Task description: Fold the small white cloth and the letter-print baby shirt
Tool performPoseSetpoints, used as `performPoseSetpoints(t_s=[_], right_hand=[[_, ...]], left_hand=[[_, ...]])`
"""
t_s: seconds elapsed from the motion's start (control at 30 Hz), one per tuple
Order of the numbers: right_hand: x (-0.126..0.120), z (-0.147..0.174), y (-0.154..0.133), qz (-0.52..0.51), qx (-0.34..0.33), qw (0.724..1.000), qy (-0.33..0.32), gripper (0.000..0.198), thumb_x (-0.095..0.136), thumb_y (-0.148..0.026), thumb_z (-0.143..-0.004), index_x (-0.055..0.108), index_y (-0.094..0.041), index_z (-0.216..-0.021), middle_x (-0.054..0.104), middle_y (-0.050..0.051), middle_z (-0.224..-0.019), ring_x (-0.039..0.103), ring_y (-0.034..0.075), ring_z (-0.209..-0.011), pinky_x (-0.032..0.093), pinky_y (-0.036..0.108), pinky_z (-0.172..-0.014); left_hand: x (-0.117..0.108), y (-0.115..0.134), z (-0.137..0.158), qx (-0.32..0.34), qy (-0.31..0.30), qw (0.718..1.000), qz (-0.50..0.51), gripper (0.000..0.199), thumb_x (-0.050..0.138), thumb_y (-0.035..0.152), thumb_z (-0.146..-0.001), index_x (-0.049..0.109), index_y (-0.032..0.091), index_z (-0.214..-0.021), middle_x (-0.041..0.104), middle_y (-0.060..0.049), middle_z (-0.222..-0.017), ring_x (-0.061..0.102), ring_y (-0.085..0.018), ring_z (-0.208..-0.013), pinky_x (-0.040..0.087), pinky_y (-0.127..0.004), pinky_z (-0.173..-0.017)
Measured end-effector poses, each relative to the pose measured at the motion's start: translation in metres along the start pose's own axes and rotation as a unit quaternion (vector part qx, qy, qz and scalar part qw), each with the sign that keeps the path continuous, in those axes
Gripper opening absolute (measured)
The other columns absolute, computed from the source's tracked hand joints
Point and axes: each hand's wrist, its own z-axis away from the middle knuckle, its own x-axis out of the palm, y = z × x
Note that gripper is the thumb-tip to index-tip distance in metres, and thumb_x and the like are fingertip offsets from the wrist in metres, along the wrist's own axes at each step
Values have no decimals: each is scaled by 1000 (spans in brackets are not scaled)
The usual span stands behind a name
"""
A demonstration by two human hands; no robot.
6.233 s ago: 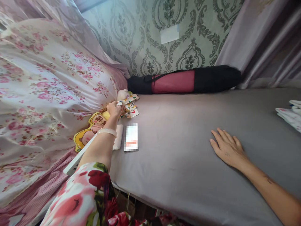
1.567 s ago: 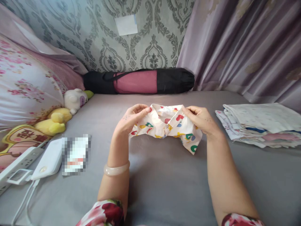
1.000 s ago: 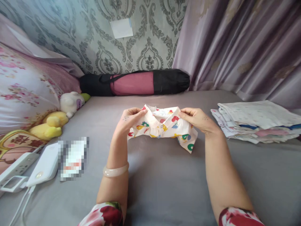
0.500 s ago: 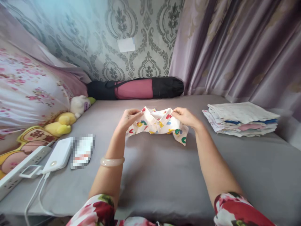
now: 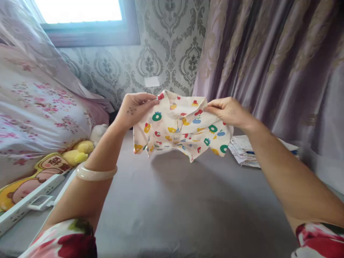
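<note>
Both hands hold up a small white collared shirt (image 5: 177,125) printed with red, yellow, green and blue fruit-like shapes. My left hand (image 5: 135,109) pinches it at the shoulder beside the collar, thumb and fingers closed on the cloth. On the other side of the collar, my right hand (image 5: 228,110) pinches the opposite shoulder the same way. The shirt hangs spread between them above the grey bed surface (image 5: 188,208), its short sleeves out to the sides and its lower edge crumpled. Whether that edge touches the surface, I cannot tell.
Behind my right forearm lies a stack of folded clothes (image 5: 245,154). On the left are a power strip (image 5: 34,195), a white plug (image 5: 41,202), a yellow plush toy (image 5: 76,156) and a floral fabric bulge (image 5: 45,107). Patterned wallpaper and a purple curtain (image 5: 242,64) stand behind.
Both hands have risen and moved apart, lifting the shirt and stretching it wider. The view has tilted up, bringing a window in. The shirt now hides the rolled bag at the back.
</note>
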Motion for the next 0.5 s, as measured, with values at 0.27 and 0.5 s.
performPoseSetpoints(t_s=[0.27,0.5], right_hand=[[-16,-29,-11,-54,-23,998,17,34,78,-57,-71,75,-24,-76,71,3,-70,65,20,-66,51,31,-58],[-3,-51,7,54,-96,992,56,33,74,-54,-75,77,-21,-71,73,3,-83,66,23,-83,51,33,-78]], left_hand=[[-19,6,-38,-111,-124,986,-26,22,78,37,-71,72,16,-74,67,-4,-66,61,-15,-56,51,-27,-52],[8,-31,-50,-25,-102,993,-53,22,71,38,-68,71,16,-67,63,0,-59,59,-14,-59,45,-23,-54]])
